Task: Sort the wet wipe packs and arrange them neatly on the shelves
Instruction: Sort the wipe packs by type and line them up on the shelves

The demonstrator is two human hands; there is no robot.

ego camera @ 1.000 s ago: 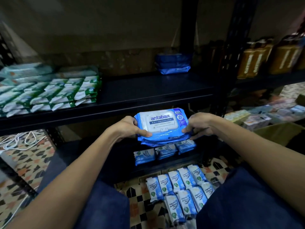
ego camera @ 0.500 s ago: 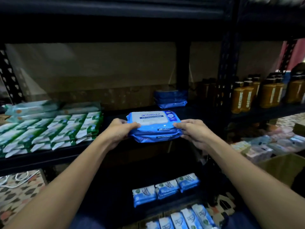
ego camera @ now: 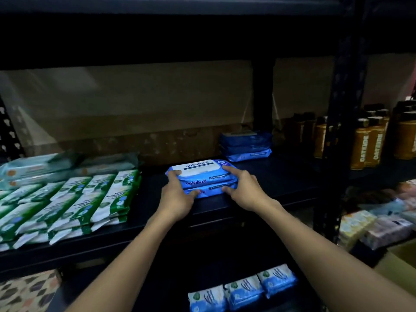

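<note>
Two stacked blue antabax wipe packs (ego camera: 201, 176) sit on the dark middle shelf (ego camera: 281, 183), near its front edge. My left hand (ego camera: 177, 197) grips their left end, thumb on top and fingers at the front. My right hand (ego camera: 244, 188) grips the right end the same way. Behind them, at the back of the shelf, stands another stack of blue antabax packs (ego camera: 246, 146). Rows of green and white wipe packs (ego camera: 74, 203) fill the left part of the same shelf.
Small blue wipe packs (ego camera: 243, 291) lie in a row on the lower shelf. Amber bottles (ego camera: 369, 143) stand on the neighbouring shelf at the right, behind a black upright post (ego camera: 342, 109). Pastel packs (ego camera: 380, 224) are stacked low on the right. Patterned floor tiles (ego camera: 24, 291) show at the lower left.
Both hands lifted the blue packs from in front of the lower shelf up onto the middle shelf and moved them forward. My view rose with them.
</note>
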